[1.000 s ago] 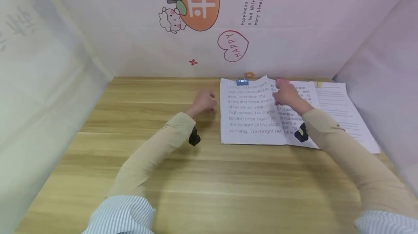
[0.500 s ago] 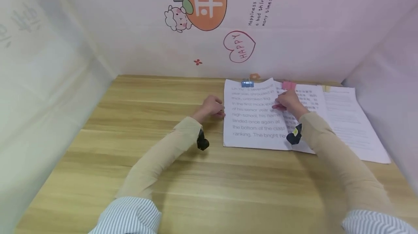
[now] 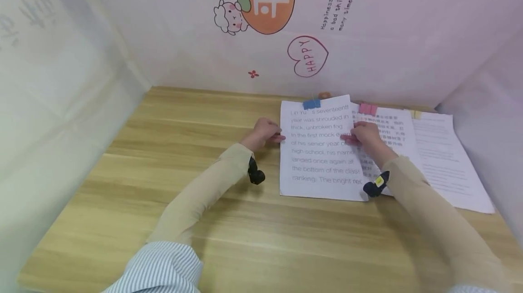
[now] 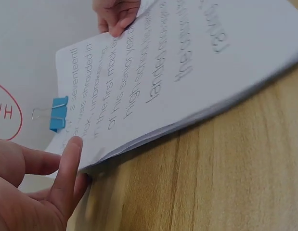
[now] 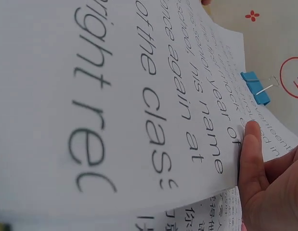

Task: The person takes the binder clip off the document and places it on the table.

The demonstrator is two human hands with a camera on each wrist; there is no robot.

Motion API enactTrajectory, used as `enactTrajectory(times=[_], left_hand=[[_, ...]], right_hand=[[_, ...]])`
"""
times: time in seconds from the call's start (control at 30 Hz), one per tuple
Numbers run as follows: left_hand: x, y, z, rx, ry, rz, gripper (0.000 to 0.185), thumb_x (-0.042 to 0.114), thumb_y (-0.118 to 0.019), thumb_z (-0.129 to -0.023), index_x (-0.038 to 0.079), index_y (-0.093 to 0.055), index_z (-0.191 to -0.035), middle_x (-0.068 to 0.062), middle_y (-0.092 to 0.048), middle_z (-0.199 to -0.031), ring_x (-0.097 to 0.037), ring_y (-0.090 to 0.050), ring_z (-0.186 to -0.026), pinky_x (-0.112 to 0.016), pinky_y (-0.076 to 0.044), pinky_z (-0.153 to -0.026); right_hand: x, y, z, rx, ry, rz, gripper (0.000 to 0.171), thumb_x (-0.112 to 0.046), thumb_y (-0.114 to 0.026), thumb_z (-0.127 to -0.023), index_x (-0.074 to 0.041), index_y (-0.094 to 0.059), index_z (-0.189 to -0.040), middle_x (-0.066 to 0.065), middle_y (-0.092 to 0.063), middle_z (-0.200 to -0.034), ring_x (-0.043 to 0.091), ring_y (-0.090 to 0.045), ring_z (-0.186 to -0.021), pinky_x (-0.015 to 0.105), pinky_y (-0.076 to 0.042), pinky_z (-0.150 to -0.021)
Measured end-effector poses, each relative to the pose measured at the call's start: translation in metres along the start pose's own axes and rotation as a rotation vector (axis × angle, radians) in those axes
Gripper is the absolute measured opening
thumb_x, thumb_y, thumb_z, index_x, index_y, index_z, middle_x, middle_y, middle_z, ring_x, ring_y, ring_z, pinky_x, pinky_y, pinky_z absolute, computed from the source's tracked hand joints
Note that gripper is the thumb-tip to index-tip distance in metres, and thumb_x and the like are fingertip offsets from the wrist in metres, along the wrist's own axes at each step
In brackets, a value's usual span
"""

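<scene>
Head view: the English papers (image 3: 320, 159) lie right of centre in the frame, a blue clip (image 3: 312, 104) at their top edge. The left hand (image 3: 263, 133) pinches their left edge; the right hand (image 3: 365, 135) pinches the right edge. Their right side overlaps the Chinese papers (image 3: 394, 136), which carry a pink clip (image 3: 368, 109); the right hand and sleeve (image 3: 433, 211) cover part of these. Farther right lie more papers (image 3: 445, 161) with a yellow clip (image 3: 416, 114). Behind the wooden table (image 3: 204, 234), a printed wall (image 3: 184, 47) fills the upper frame.
</scene>
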State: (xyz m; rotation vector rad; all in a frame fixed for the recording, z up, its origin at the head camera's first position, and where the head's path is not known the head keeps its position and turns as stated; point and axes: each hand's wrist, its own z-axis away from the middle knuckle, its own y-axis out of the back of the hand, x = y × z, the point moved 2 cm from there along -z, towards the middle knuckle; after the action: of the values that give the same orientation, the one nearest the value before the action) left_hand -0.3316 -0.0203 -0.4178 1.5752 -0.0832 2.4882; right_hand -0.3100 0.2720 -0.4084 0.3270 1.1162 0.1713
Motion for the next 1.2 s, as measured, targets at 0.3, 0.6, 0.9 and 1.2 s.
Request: enactTrajectory(times=[0.3,0.6,0.9,1.2], left_hand=[[-0.001,0.005,-0.004,-0.025,0.068,0.139,0.044,-0.005,-0.048,-0.092,-0.005,-0.045,-0.136,-0.026,-0.055,-0.125,-0.011,-0.064,-0.06,-0.015,-0.057,-0.056],[-0.006,0.007,-0.002,-0.015,0.073,0.124,0.059,-0.007,-0.045,-0.091,0.003,-0.03,-0.147,-0.023,-0.05,-0.135,-0.018,-0.071,-0.077,-0.016,-0.057,-0.056],[-0.014,0.007,0.0,-0.01,0.057,0.132,0.051,-0.003,-0.045,-0.093,0.005,-0.039,-0.143,-0.022,-0.059,-0.124,-0.011,-0.067,-0.065,-0.018,-0.058,-0.06],[-0.017,0.006,-0.002,-0.007,0.032,0.117,0.05,0.0,-0.046,-0.095,0.006,-0.037,-0.143,-0.021,-0.058,-0.126,-0.014,-0.07,-0.073,-0.021,-0.06,-0.067]], right_hand=[[0.007,-0.01,0.038,-0.117,-0.046,-0.091,0.058,-0.007,-0.037,-0.098,-0.003,-0.012,-0.151,0.014,-0.048,-0.116,-0.002,-0.066,-0.072,0.015,-0.057,-0.079],[0.021,-0.018,0.062,-0.176,-0.038,-0.061,0.058,-0.008,-0.037,-0.099,-0.001,-0.012,-0.15,0.012,-0.051,-0.115,-0.002,-0.067,-0.075,0.016,-0.057,-0.08],[0.029,-0.018,0.066,-0.223,0.012,-0.012,0.056,-0.007,-0.04,-0.098,0.005,-0.017,-0.147,-0.002,-0.062,-0.091,-0.001,-0.068,-0.077,0.018,-0.057,-0.081],[0.025,-0.016,0.058,-0.188,0.011,0.037,0.058,-0.008,-0.044,-0.096,0.006,-0.02,-0.146,0.005,-0.059,-0.101,-0.001,-0.068,-0.075,0.017,-0.058,-0.078]])
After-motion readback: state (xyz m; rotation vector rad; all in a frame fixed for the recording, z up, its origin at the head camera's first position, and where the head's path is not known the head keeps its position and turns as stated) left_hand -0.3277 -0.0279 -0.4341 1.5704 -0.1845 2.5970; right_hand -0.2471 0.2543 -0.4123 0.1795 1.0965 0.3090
